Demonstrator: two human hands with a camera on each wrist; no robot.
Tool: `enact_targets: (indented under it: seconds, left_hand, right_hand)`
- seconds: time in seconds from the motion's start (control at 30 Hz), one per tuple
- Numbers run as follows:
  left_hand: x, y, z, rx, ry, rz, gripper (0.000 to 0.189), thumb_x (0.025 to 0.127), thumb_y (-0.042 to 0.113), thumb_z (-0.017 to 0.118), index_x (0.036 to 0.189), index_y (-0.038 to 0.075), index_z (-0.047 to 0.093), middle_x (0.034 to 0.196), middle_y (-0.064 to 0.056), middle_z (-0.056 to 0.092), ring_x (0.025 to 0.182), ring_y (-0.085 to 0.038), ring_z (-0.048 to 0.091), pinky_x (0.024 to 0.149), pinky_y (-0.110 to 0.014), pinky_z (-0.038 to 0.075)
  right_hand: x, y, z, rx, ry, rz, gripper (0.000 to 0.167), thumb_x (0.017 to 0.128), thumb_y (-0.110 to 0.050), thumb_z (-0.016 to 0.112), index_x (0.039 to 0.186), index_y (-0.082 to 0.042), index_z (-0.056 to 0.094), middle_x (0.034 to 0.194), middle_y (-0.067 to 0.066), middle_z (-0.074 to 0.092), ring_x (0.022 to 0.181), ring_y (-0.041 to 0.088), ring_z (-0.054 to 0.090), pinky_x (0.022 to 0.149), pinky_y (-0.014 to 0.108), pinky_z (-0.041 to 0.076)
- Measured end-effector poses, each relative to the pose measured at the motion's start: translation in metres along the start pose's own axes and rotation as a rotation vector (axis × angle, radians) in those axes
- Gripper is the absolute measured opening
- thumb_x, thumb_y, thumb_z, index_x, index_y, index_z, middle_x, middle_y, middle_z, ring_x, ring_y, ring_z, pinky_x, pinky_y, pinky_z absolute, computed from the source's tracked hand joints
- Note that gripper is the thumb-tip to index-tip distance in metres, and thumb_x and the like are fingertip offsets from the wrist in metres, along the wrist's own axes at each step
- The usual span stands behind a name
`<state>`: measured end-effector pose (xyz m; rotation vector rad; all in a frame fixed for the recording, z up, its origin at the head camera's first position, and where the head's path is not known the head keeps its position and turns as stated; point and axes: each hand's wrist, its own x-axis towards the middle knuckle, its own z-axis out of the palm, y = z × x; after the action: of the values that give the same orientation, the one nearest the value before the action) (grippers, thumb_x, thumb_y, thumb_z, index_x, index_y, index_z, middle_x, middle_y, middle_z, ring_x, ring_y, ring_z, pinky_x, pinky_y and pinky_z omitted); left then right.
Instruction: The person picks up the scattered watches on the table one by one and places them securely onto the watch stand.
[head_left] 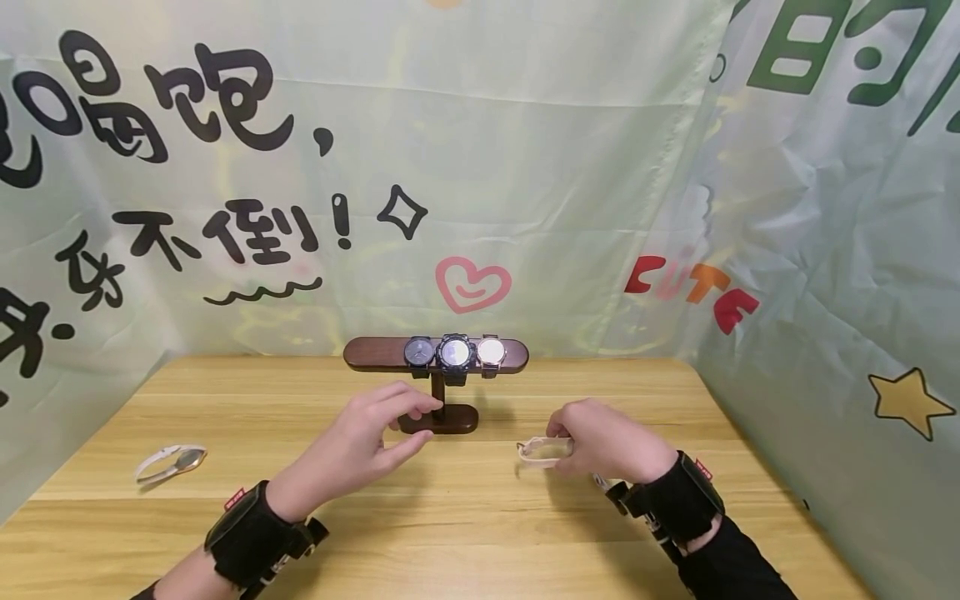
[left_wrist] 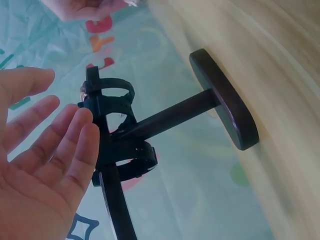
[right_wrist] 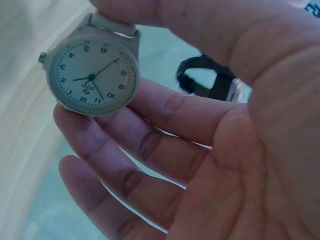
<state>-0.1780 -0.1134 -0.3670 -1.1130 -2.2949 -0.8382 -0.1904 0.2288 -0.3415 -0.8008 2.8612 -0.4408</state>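
My right hand (head_left: 611, 440) pinches a white wristwatch (right_wrist: 92, 77) between thumb and fingers, above the right part of the table. Its pale dial with dark numerals faces the right wrist camera, and its looped strap (head_left: 538, 463) sticks out to the left in the head view. My left hand (head_left: 363, 437) hovers in front of a dark wooden watch stand (head_left: 375, 354), fingers loosely extended and holding nothing. On the stand's crossbar sit a dark-faced watch (head_left: 419, 352), a chunky black watch (head_left: 454, 353) and a light-faced watch (head_left: 491, 352), grouped from the middle to the right end.
Another watch with a white strap and gold-coloured case (head_left: 191, 459) lies on the wooden table (head_left: 360, 542) at the left. A printed cloth (head_left: 570, 208) hangs behind the table and along its right side.
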Motion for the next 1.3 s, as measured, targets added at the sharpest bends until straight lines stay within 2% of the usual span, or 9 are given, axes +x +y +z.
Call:
enact_targets:
  seconds: [0.2, 0.37, 0.57, 0.77, 0.93, 1.1, 1.3]
  left_hand:
    - [0.0, 0.002, 0.004, -0.003, -0.011, 0.028, 0.031, 0.091, 0.009, 0.084, 0.121, 0.012, 0.076, 0.11, 0.002, 0.076, 0.094, -0.008, 0.07, 0.071, -0.02, 0.063]
    - [0.0, 0.004, 0.007, -0.009, -0.022, 0.035, 0.027, 0.092, 0.009, 0.083, 0.119, 0.01, 0.076, 0.109, 0.0, 0.077, 0.092, -0.01, 0.072, 0.07, -0.016, 0.061]
    - [-0.001, 0.006, 0.011, -0.018, -0.034, 0.022, 0.022, 0.093, 0.009, 0.083, 0.114, 0.009, 0.077, 0.104, 0.001, 0.077, 0.088, -0.013, 0.072, 0.068, -0.015, 0.061]
    - [-0.002, 0.007, 0.014, -0.027, -0.065, -0.015, 0.018, 0.095, 0.012, 0.082, 0.112, 0.011, 0.077, 0.099, 0.002, 0.076, 0.086, -0.014, 0.071, 0.068, -0.015, 0.06]
    - [-0.002, 0.007, 0.015, -0.016, -0.076, -0.039, 0.014, 0.095, 0.015, 0.082, 0.108, 0.012, 0.078, 0.094, 0.004, 0.075, 0.083, -0.007, 0.07, 0.066, -0.014, 0.059]
    - [-0.002, 0.008, 0.015, -0.029, -0.099, -0.086, 0.009, 0.095, 0.016, 0.083, 0.103, 0.014, 0.078, 0.089, 0.006, 0.074, 0.079, 0.001, 0.066, 0.064, -0.016, 0.06]
    - [-0.001, 0.008, 0.014, -0.066, -0.135, -0.137, 0.005, 0.098, 0.019, 0.08, 0.1, 0.014, 0.079, 0.085, 0.009, 0.073, 0.076, 0.004, 0.064, 0.063, -0.018, 0.06]
  right_hand:
    - [-0.001, -0.018, 0.0, -0.021, 0.022, -0.05, 0.026, 0.08, -0.011, 0.092, 0.102, -0.007, 0.079, 0.088, -0.002, 0.071, 0.071, 0.008, 0.052, 0.067, 0.025, 0.048]
    - [-0.002, -0.033, 0.0, -0.072, 0.037, -0.114, 0.027, 0.081, -0.014, 0.093, 0.103, -0.007, 0.079, 0.093, -0.001, 0.075, 0.076, 0.006, 0.057, 0.07, 0.027, 0.054]
    - [-0.002, -0.05, 0.0, -0.102, 0.052, -0.187, 0.029, 0.082, -0.014, 0.091, 0.107, -0.007, 0.078, 0.1, 0.002, 0.075, 0.081, 0.005, 0.06, 0.073, 0.026, 0.056]
    - [0.001, -0.067, -0.001, -0.072, 0.039, -0.191, 0.03, 0.085, -0.015, 0.09, 0.112, -0.006, 0.078, 0.107, 0.005, 0.076, 0.079, 0.005, 0.06, 0.072, 0.023, 0.055]
    - [0.006, -0.078, -0.001, -0.061, 0.054, -0.215, 0.032, 0.087, -0.016, 0.089, 0.115, -0.006, 0.079, 0.11, 0.005, 0.076, 0.076, 0.004, 0.06, 0.069, 0.021, 0.053]
    - [0.01, -0.086, -0.002, -0.064, 0.068, -0.239, 0.03, 0.087, -0.017, 0.089, 0.113, -0.005, 0.079, 0.106, 0.005, 0.074, 0.073, 0.002, 0.058, 0.067, 0.019, 0.052]
    - [0.014, -0.091, -0.002, -0.078, 0.077, -0.255, 0.028, 0.088, -0.017, 0.089, 0.111, -0.006, 0.079, 0.104, 0.004, 0.072, 0.076, 0.004, 0.059, 0.07, 0.02, 0.054]
